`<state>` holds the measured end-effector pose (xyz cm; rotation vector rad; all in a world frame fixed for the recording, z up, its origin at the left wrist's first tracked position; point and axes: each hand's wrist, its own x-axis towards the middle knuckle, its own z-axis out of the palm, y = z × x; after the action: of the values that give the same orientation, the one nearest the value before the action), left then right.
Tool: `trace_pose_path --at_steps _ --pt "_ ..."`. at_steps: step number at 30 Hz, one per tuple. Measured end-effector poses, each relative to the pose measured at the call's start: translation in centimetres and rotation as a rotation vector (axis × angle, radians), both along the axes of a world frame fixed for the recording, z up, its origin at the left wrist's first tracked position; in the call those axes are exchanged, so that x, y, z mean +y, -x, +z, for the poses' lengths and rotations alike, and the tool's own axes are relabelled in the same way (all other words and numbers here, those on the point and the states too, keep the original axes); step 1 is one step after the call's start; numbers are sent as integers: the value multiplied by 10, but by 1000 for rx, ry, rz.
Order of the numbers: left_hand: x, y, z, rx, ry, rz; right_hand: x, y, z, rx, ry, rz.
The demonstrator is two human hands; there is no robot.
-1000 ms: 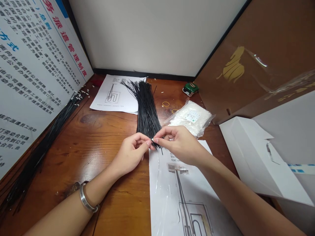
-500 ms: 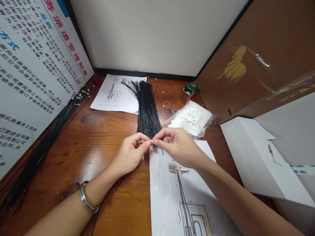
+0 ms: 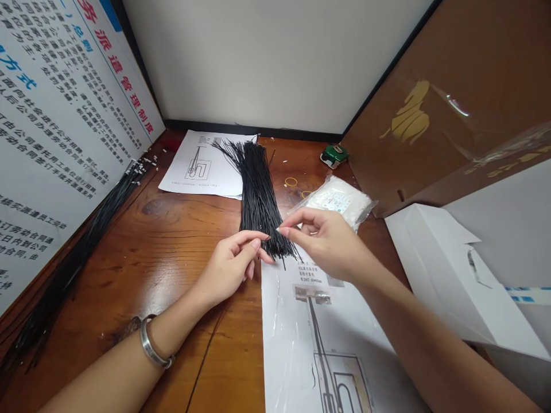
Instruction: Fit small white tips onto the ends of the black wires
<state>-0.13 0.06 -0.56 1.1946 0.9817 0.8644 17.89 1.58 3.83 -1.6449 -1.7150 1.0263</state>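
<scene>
Touching wire bundle, seemingly: left hand, right hand.

Both forearms are bare all the way down to the picture's lower edge; the left hand and right hand are bare too. A plain, smooth silver metal bangle circles the left wrist, glossy and rounded; the fingernails are slightly long, oval, with a pale natural sheen.
</scene>
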Motion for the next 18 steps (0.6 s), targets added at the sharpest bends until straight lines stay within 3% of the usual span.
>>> trace_pose_path --at_steps 5,9,11,15,18 --pt "0 5 0 -150 5 -68 6 -20 13 -278 -161 -231" --pt "1 11 -3 -263 20 -114 7 -32 20 -439 -275 -285" --pt "4 15 -2 -323 38 -51 6 -39 23 -553 -190 -186" --pt "16 27 10 -439 19 162 3 -50 22 -804 158 177" --pt "26 40 26 -547 -22 347 2 -48 18 -925 258 292"
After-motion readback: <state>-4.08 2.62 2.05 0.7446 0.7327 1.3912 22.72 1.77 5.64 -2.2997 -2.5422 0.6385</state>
